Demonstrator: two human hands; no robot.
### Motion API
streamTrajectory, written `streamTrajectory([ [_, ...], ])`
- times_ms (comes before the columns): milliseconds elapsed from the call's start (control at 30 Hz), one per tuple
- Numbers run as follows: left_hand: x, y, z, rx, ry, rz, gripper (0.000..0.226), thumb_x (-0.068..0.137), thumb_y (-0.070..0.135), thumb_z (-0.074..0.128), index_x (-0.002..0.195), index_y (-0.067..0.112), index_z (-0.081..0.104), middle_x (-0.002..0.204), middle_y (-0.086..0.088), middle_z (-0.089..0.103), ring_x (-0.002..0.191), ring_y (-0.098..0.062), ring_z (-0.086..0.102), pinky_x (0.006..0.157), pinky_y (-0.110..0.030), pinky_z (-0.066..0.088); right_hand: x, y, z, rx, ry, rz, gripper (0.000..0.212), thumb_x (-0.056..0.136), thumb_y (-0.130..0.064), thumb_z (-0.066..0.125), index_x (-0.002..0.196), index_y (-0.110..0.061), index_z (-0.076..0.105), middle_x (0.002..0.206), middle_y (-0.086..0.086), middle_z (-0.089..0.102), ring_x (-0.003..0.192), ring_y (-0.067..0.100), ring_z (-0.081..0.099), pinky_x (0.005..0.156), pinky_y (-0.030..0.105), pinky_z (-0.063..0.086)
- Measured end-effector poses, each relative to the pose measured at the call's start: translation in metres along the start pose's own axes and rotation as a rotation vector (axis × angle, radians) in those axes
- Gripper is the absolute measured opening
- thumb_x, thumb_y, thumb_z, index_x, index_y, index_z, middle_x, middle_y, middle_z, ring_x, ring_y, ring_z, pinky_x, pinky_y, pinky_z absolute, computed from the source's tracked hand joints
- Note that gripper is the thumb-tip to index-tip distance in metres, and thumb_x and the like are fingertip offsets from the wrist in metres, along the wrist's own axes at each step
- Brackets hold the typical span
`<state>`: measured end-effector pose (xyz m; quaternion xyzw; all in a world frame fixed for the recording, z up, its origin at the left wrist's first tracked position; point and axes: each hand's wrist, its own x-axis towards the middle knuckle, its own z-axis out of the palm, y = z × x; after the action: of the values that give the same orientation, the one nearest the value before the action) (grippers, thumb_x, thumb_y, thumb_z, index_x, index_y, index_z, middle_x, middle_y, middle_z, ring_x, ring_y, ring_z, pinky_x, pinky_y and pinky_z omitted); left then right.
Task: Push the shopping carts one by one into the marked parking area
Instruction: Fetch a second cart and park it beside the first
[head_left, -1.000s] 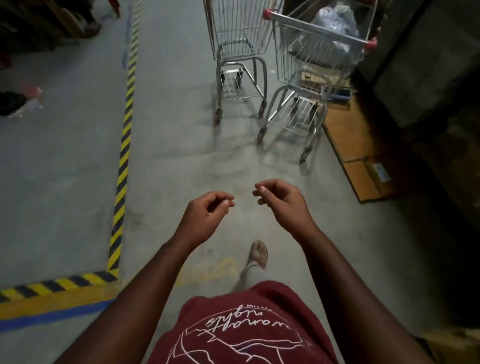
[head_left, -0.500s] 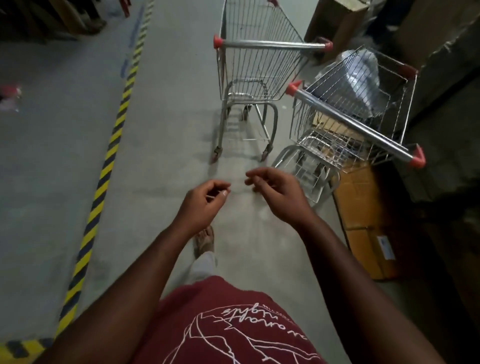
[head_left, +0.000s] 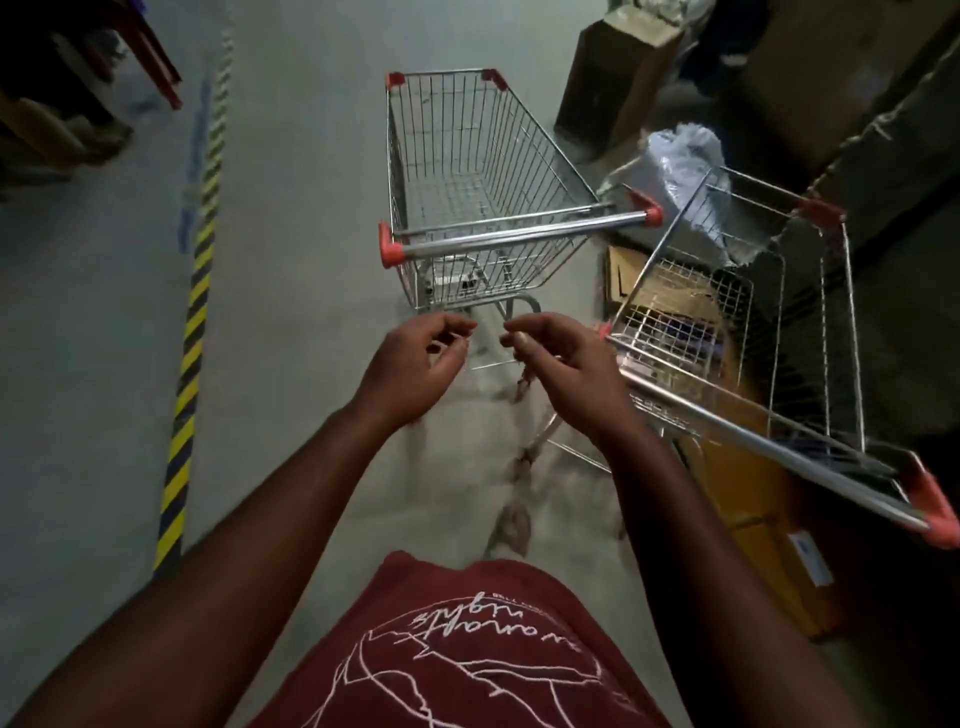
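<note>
Ahead of both hands stands the empty cart (head_left: 483, 208), its handle bar (head_left: 519, 236) lying crosswise just beyond my fingertips and untouched. My left grip (head_left: 415, 358) is loosely curled, thumb near forefinger, holding nothing; my right grip (head_left: 561, 364) is the same. Just to my right sits the second cart (head_left: 753, 332), angled, near the right wrist. Well left runs the striped floor tape (head_left: 195, 312).

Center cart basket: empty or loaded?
Empty. The center cart shows only bare wire mesh, floor visible through it. The plastic bag sits right of it, not inside.
</note>
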<state>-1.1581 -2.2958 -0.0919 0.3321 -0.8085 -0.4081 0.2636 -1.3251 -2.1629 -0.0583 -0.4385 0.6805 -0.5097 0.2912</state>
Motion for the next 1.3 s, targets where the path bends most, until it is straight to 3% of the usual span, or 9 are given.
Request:
streamTrajectory([
  [133, 0.091, -0.027, 0.009, 0.082, 0.028, 0.023, 0.029, 0.096, 0.027, 0.064, 0.124, 0.022, 0.068, 0.120, 0.008, 0.068, 0.111, -0.005, 0.063, 0.098, -0.036, 0.054, 0.098, 0.018, -0.013, -0.108, -0.041, 0.028, 0.025, 0.098, -0.034, 0.068, 0.122, -0.027, 0.071, 0.113, -0.009, 0.074, 0.103, 0.007, 0.070, 0.087, 0.034, 0.059],
  [267, 0.170, -0.047, 0.024, 0.243, 0.051, -0.004, 0.038, 0.098, 0.040, 0.060, 0.132, 0.022, 0.061, 0.133, 0.002, 0.062, 0.125, -0.016, 0.056, 0.109, -0.039, 0.045, 0.179, 0.047, -0.026, -0.476, -0.072, -0.067, 0.037, 0.096, -0.042, 0.067, 0.130, -0.030, 0.065, 0.126, -0.013, 0.069, 0.116, 0.006, 0.062, 0.095, 0.031, 0.050],
  [433, 0.236, -0.050, 0.030, 0.549, -0.199, -0.300, 0.053, 0.098, 0.067, 0.044, 0.130, 0.030, 0.062, 0.129, -0.001, 0.067, 0.121, -0.025, 0.061, 0.101, -0.045, 0.045, 0.268, 0.093, -0.051, -0.860, -0.198, -0.099, 0.057, 0.084, -0.040, 0.078, 0.136, -0.030, 0.060, 0.133, -0.003, 0.065, 0.126, 0.025, 0.057, 0.109, 0.048, 0.041],
  [500, 0.245, -0.050, 0.024, 0.615, -0.309, -0.418, 0.061, 0.093, 0.079, 0.034, 0.116, 0.035, 0.069, 0.116, 0.002, 0.072, 0.112, -0.023, 0.066, 0.099, -0.045, 0.043, 0.293, 0.109, -0.063, -1.028, -0.329, -0.043, 0.049, 0.082, -0.046, 0.076, 0.128, -0.035, 0.063, 0.121, -0.007, 0.070, 0.119, 0.024, 0.063, 0.109, 0.047, 0.038],
  [533, 0.246, -0.053, 0.023, 0.630, -0.332, -0.436, 0.067, 0.089, 0.085, 0.030, 0.108, 0.035, 0.070, 0.109, 0.003, 0.073, 0.106, -0.023, 0.068, 0.094, -0.044, 0.045, 0.303, 0.112, -0.067, -1.099, -0.362, -0.045, 0.040, 0.082, -0.049, 0.074, 0.119, -0.034, 0.067, 0.107, -0.008, 0.073, 0.107, 0.025, 0.068, 0.098, 0.042, 0.043],
  [600, 0.242, -0.063, 0.023, 0.682, -0.320, -0.408, 0.078, 0.079, 0.096, 0.028, 0.096, 0.032, 0.068, 0.093, 0.005, 0.072, 0.091, -0.023, 0.069, 0.075, -0.037, 0.048, 0.317, 0.111, -0.063, -1.208, -0.368, -0.076, 0.033, 0.082, -0.057, 0.068, 0.101, -0.029, 0.071, 0.084, -0.002, 0.073, 0.083, 0.029, 0.072, 0.067, 0.033, 0.044],
  [667, 0.238, -0.072, 0.023, 0.756, -0.257, -0.374, 0.081, 0.073, 0.101, 0.029, 0.089, 0.030, 0.065, 0.081, 0.006, 0.068, 0.079, -0.022, 0.066, 0.070, -0.034, 0.047, 0.319, 0.104, -0.050, -1.289, -0.387, -0.136, 0.039, 0.082, -0.063, 0.065, 0.093, -0.026, 0.071, 0.078, 0.002, 0.072, 0.075, 0.031, 0.072, 0.058, 0.030, 0.036],
  [967, 0.162, -0.083, -0.023, 0.796, -0.073, -0.395, 0.078, 0.071, 0.100, 0.031, 0.069, 0.027, 0.057, 0.062, 0.010, 0.056, 0.063, -0.016, 0.058, 0.062, -0.030, 0.039, 0.268, 0.077, 0.017, -1.305, -0.460, -0.227, 0.041, 0.082, -0.063, 0.054, 0.082, -0.024, 0.066, 0.073, 0.001, 0.070, 0.071, 0.030, 0.070, 0.055, 0.029, 0.035],
  [1300, -0.016, -0.079, -0.064, 0.810, 0.060, -0.489, 0.069, 0.074, 0.098, 0.034, 0.074, 0.032, 0.054, 0.075, 0.002, 0.068, 0.073, -0.022, 0.065, 0.064, -0.031, 0.042, 0.144, 0.044, 0.101, -1.296, -0.544, -0.457, 0.039, 0.084, -0.062, 0.056, 0.088, -0.024, 0.065, 0.084, 0.004, 0.073, 0.084, 0.034, 0.071, 0.061, 0.031, 0.038],
])
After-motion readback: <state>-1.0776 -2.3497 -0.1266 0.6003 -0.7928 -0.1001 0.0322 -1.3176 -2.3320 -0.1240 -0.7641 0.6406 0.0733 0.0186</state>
